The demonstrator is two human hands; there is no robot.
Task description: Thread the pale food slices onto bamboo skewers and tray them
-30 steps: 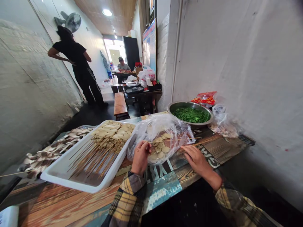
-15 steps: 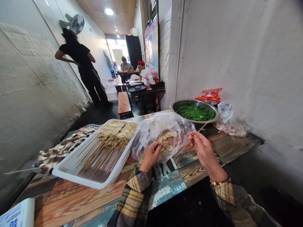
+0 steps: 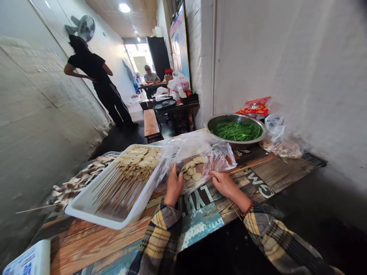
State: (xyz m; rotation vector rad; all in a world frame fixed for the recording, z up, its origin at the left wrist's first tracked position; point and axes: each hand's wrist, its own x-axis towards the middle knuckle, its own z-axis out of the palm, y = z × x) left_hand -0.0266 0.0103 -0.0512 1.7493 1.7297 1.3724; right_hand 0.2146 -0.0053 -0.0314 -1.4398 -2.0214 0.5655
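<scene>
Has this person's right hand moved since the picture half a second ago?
Yes. Judged against the metal bowl, the right hand has shifted leftward and slightly toward the bottom of the picture.

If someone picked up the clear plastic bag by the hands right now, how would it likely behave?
The clear plastic bag would probably flop and crumple, since its thin film lies in loose wrinkles. The pale slices, lying loose among its folds, would likely slide and bunch together.

Yellow-and-black plaid sleeves (image 3: 157, 241), dark red beaded bracelet (image 3: 249, 208)
</scene>
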